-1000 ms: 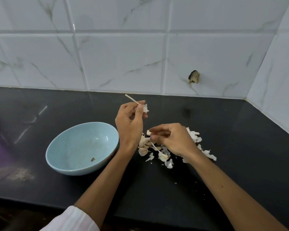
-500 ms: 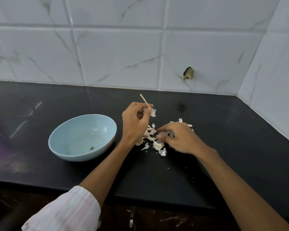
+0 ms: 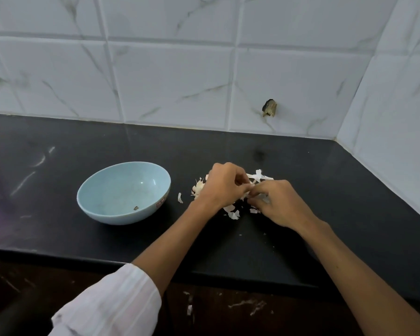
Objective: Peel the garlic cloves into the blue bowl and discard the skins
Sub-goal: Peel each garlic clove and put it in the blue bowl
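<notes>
A pale blue bowl (image 3: 121, 192) sits on the black counter, holding only a small brown scrap (image 3: 136, 208). To its right lies a heap of white garlic skins (image 3: 260, 176). My left hand (image 3: 222, 184) and my right hand (image 3: 279, 202) are low over the heap, fingertips meeting. Both hands have curled fingers pinching garlic skins between them. Part of a garlic piece (image 3: 198, 187) shows behind the left hand. A loose skin flake (image 3: 180, 198) lies between bowl and heap.
The black counter (image 3: 325, 214) ends at a white tiled wall behind and on the right, forming a corner. A chipped hole (image 3: 269, 108) marks one tile. The counter's front edge runs below my forearms, with skin bits on the dark floor (image 3: 247, 305).
My left hand has come down from its raised position with the stem to the heap. Both hands now meet over the skins. The view has pulled back.
</notes>
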{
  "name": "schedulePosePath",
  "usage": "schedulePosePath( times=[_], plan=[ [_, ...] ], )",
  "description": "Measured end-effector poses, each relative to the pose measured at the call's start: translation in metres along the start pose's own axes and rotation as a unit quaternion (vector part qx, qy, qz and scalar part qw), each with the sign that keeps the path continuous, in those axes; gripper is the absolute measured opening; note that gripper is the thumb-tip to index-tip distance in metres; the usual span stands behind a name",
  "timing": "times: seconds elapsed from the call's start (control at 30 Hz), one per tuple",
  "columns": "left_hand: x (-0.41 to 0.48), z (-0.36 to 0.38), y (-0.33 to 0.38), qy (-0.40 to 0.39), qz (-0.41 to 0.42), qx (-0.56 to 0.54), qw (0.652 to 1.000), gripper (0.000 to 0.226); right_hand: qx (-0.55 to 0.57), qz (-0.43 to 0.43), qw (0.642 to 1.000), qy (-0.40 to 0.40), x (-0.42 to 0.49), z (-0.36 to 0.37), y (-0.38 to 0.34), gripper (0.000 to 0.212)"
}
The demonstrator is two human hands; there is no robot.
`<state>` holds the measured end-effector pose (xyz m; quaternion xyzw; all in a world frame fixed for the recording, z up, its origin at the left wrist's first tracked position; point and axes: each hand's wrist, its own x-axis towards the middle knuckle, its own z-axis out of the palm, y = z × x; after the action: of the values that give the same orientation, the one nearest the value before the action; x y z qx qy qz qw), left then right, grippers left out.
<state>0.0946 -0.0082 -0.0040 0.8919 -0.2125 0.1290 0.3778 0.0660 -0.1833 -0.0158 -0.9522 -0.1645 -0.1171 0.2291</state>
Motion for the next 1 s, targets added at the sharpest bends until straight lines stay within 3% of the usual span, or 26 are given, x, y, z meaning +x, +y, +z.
schedulePosePath(
  times=[0.1, 0.23, 0.33, 0.47, 0.6, 0.67, 0.77, 1.0],
  plan=[
    [-0.004, -0.001, 0.004, 0.01, 0.034, 0.002, 0.999, 0.012, -0.043, 0.022, 0.999, 0.019, -0.006, -0.008, 0.01, 0.012],
    [-0.023, -0.019, -0.014, 0.18, 0.051, 0.037, 0.982, 0.018, -0.058, 0.016, 0.995, 0.083, -0.014, -0.014, 0.013, 0.014],
    [-0.041, -0.03, -0.034, 0.241, 0.058, 0.038, 0.968, 0.012, -0.037, 0.0, 0.992, 0.12, -0.017, -0.009, 0.003, 0.023],
    [-0.043, -0.025, -0.04, 0.225, 0.101, 0.037, 0.968, 0.012, -0.024, 0.003, 0.993, 0.114, -0.017, 0.0, -0.013, 0.04],
    [-0.04, -0.019, -0.044, 0.217, 0.097, 0.016, 0.971, 0.014, 0.009, 0.01, 0.985, 0.174, -0.021, -0.003, -0.023, 0.043],
    [-0.04, -0.019, -0.044, 0.21, 0.095, 0.012, 0.973, 0.015, 0.001, -0.022, 0.99, 0.137, -0.023, -0.003, -0.025, 0.042],
    [-0.04, -0.021, -0.042, 0.212, 0.082, -0.014, 0.974, 0.017, -0.043, -0.059, 0.997, 0.021, -0.024, 0.007, -0.029, 0.043],
    [-0.04, -0.024, -0.042, 0.213, -0.009, -0.139, 0.967, 0.023, -0.043, -0.053, 0.998, 0.016, -0.015, 0.012, -0.024, 0.01]
  ],
)
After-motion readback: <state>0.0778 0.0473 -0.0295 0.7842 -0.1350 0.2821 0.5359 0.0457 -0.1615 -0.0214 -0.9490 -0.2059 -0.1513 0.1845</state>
